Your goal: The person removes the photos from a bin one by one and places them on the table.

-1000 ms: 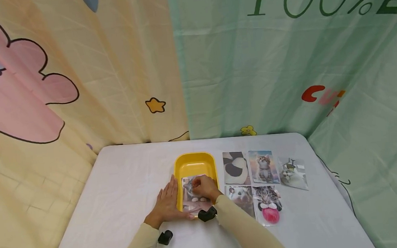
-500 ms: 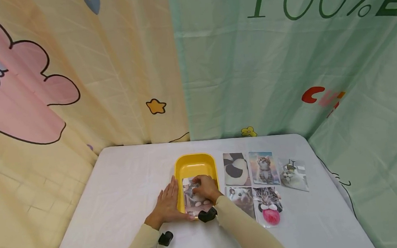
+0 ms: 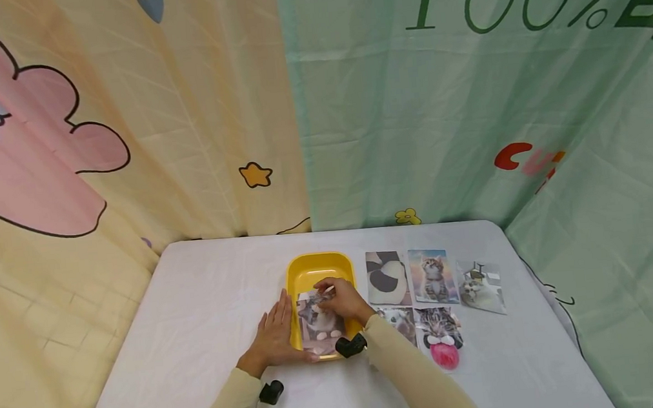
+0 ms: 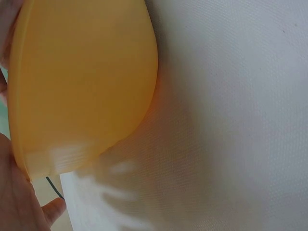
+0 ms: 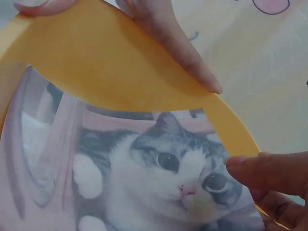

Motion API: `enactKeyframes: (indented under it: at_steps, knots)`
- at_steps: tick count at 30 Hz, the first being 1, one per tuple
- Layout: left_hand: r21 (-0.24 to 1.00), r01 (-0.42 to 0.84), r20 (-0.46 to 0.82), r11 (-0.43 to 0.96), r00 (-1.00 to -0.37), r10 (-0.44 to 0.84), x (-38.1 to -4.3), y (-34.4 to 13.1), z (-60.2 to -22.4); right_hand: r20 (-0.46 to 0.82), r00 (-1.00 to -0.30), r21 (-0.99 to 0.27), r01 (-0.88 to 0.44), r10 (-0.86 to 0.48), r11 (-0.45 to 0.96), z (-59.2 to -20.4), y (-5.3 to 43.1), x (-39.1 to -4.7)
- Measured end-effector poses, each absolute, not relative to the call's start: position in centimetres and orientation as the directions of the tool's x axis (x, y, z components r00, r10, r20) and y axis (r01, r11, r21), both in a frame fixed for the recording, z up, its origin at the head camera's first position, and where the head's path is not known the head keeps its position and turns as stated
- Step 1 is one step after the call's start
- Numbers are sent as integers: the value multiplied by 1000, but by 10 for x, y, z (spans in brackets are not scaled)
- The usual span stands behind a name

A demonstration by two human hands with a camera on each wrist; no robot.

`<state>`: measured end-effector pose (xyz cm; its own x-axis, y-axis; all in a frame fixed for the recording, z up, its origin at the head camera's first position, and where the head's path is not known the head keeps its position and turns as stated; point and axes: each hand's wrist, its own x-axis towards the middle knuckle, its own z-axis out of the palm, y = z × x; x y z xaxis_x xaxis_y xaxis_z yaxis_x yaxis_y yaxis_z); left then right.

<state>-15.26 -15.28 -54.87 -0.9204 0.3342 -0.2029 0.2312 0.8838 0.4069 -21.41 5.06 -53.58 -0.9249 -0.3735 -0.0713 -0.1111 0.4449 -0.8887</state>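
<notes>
A yellow plastic tray (image 3: 320, 264) stands on the table in the head view. My left hand (image 3: 274, 338) lies along its left rim with fingers straight and the thumb across the near end. In the left wrist view the outer wall of the tray (image 4: 86, 77) fills much of the picture. A glossy picture card (image 3: 317, 334) of a grey-and-white cat is in the near half of the tray. My right hand (image 3: 343, 301) pinches the card's upper right edge, thumb on top. Close up in the right wrist view, the card (image 5: 159, 163) bends slightly.
Right of the tray, several picture cards lie on the white table (image 3: 206, 292): a grey-and-white one (image 3: 387, 278), a kitten (image 3: 433, 276), one in a clear sleeve (image 3: 481, 286), a cat with a pink ball (image 3: 441, 333), and one (image 3: 398, 324) partly behind my right sleeve. Curtains hang behind.
My right hand has shifted slightly up and right. The cat card has moved a little left and tilted. My left hand keeps its place on the tray.
</notes>
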Motion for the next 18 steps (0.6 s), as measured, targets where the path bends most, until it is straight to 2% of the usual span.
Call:
enactKeyframes:
  at_steps: [9,18]
  knots:
    - [416,231,-209,880,-917,340,-151,-154,-549,-66,-951,-920,-60,-302,388,-535,57,-214]
    - [421,233,-204,877,-918,342,-152,-154,-546,-5,-934,-916,-139,-357,378,-533,63,-208]
